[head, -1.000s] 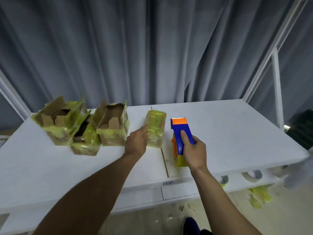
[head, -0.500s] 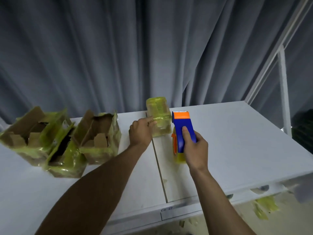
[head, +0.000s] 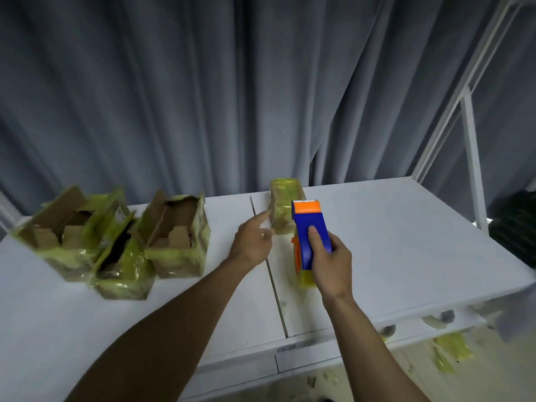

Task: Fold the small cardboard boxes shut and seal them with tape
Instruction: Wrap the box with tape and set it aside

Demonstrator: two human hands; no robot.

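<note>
Dispenser [head: 310,227] fills right hand [head: 333,265]; left hand [head: 251,242] touches box [head: 285,198].

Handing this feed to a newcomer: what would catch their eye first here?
The blue-and-orange tape dispenser, gripped by the right hand at centre, stands out most. Just behind it sits a closed box wrapped in yellow tape, the left hand reaching to its side. Three open boxes cluster at the left of the table.

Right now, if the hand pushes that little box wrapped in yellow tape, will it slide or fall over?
Probably slides: the taped box looks glossy and the table is smooth. Likely light, being small cardboard. It looks narrow, so a high push from the left hand might tip it.
</note>
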